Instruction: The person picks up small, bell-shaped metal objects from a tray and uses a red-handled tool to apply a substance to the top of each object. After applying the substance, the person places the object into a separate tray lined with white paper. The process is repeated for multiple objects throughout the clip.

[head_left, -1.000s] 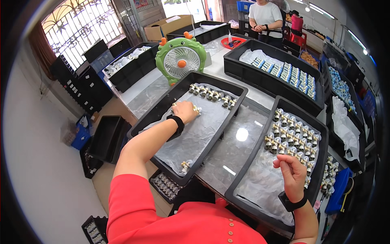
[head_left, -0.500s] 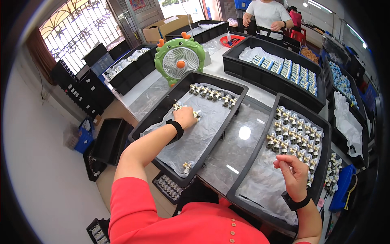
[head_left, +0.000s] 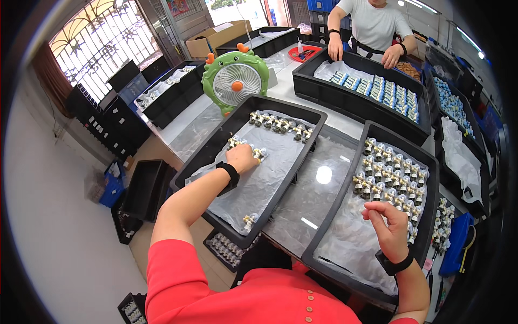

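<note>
My left hand (head_left: 241,158) is closed low in the middle black tray (head_left: 280,202), its fingertips partly hidden. A small white-and-gold figurine (head_left: 260,154) with a dark base shows at its fingers; another lies just beyond. More figurines (head_left: 279,125) stand along the tray's far end, and a single figurine (head_left: 250,220) lies near its front edge. My right hand (head_left: 389,229) hovers above the right black tray (head_left: 334,216), fingers curled towards the thumb, nothing visible in them. Rows of similar figurines (head_left: 396,173) fill that tray's far part, on crumpled white lining.
A green fan (head_left: 236,81) stands behind the middle tray. Across the table, a co-worker (head_left: 372,27) has both hands at a black tray (head_left: 356,110) of blue-and-white pieces. More trays stand around, including an empty-looking black tray (head_left: 144,189) at left.
My left hand has shifted slightly back within the middle tray. My right hand is nearly still. The co-worker has leaned forward and lowered both hands to the blue-piece tray.
</note>
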